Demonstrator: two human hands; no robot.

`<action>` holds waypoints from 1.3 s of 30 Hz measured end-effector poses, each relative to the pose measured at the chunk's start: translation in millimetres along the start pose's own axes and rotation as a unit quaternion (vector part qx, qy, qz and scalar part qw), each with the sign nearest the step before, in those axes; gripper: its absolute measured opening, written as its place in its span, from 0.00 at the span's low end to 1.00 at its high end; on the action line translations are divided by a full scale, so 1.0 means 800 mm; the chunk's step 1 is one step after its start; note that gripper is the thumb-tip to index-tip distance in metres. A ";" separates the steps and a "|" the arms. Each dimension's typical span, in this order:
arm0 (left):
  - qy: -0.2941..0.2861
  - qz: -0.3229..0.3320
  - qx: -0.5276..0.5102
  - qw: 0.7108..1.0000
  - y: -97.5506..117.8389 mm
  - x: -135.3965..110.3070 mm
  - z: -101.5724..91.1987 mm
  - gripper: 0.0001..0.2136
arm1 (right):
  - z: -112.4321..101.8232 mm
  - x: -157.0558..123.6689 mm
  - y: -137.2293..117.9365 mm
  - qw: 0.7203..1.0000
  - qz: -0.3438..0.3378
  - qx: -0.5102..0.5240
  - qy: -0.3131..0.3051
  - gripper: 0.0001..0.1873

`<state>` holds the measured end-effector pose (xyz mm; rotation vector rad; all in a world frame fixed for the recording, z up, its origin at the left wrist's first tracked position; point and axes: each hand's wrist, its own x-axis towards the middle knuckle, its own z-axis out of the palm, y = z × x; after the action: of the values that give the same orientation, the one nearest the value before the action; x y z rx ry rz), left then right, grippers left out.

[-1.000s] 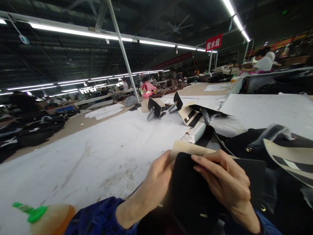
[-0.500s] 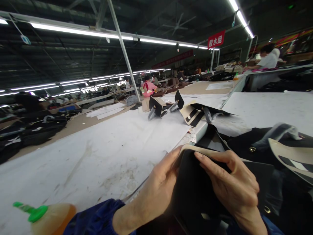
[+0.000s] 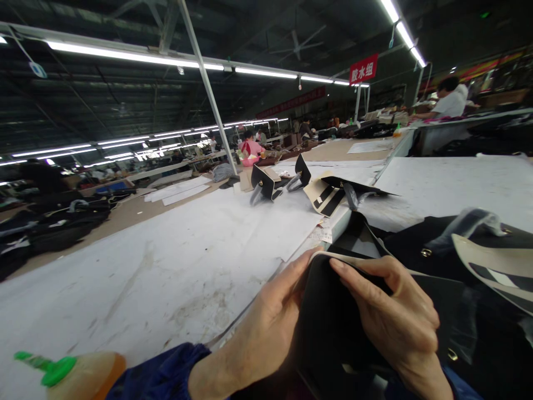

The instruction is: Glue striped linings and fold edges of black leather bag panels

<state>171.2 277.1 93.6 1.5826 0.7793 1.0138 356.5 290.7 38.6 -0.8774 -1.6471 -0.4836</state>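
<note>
A black panel with a cream edge (image 3: pixel 333 311), likely leather or a similar sheet, stands tilted between my hands. My left hand (image 3: pixel 266 319) grips its left edge near the top corner, fingers partly hidden behind it. My right hand (image 3: pixel 400 316) pinches the top edge, with the thumb or a finger pressed on the black face close to the corner. Just right of my right hand lie more black pieces with a gold ring (image 3: pixel 426 252) and a plastic-wrapped strap (image 3: pixel 468 230). A cream-lined flap (image 3: pixel 495 261) curls up beside them.
A squeeze bottle with a green cap (image 3: pixel 83 375) lies tilted at the lower left. Several black and cream pieces (image 3: pixel 327 194) stand farther along the white tabletop (image 3: pixel 137 278). A metal pole (image 3: pixel 208 89) rises behind. A co-worker in white (image 3: pixel 452 103) sits back right.
The hands keep their hold on the black panel, with almost no shift. The whole view has moved slightly, so the surroundings sit a little farther left.
</note>
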 end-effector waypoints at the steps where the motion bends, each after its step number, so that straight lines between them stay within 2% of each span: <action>1: -0.001 0.002 0.001 1.000 0.000 0.000 0.000 0.22 | 0.000 0.000 0.000 1.000 -0.003 -0.002 0.003 0.28; 7: -0.019 0.021 -0.001 1.000 -0.002 -0.003 0.001 0.22 | -0.001 0.004 0.000 1.000 -0.007 -0.014 0.004 0.23; 12: -0.028 0.039 0.024 0.999 -0.002 -0.003 -0.001 0.23 | -0.002 0.004 0.001 1.000 -0.020 -0.010 -0.001 0.24; 19: -0.041 0.026 0.043 0.998 -0.001 -0.004 -0.002 0.23 | -0.006 0.010 0.001 1.000 -0.026 -0.004 -0.017 0.24; 21: -0.043 -0.001 0.020 0.999 -0.002 -0.005 -0.004 0.22 | -0.005 0.011 0.002 0.999 -0.025 0.000 -0.021 0.23; 25: -0.058 -0.080 -0.123 0.987 -0.003 -0.005 -0.008 0.20 | -0.001 0.014 0.003 0.999 -0.029 0.019 -0.033 0.21; 28: -0.056 -0.089 -0.160 0.981 0.001 -0.003 -0.010 0.17 | 0.002 0.016 0.001 0.998 -0.043 0.005 -0.034 0.19; 30: -0.046 -0.073 -0.095 0.992 0.006 -0.003 -0.011 0.15 | 0.004 0.016 -0.002 0.998 -0.053 -0.005 -0.035 0.18; 32: -0.022 -0.042 0.017 0.999 0.010 -0.003 -0.012 0.12 | 0.007 0.016 -0.005 0.997 -0.061 -0.007 -0.040 0.18; 35: 0.011 0.000 0.157 0.987 0.007 -0.003 -0.012 0.09 | 0.014 0.013 -0.009 0.996 -0.070 -0.009 -0.047 0.18; 39: 0.030 0.034 0.225 0.973 -0.006 -0.001 -0.012 0.07 | 0.023 0.008 -0.013 0.996 -0.072 -0.005 -0.059 0.20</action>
<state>161.8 281.6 89.7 1.9814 1.0584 0.9810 336.4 299.0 41.4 -0.8098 -1.8266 -0.5478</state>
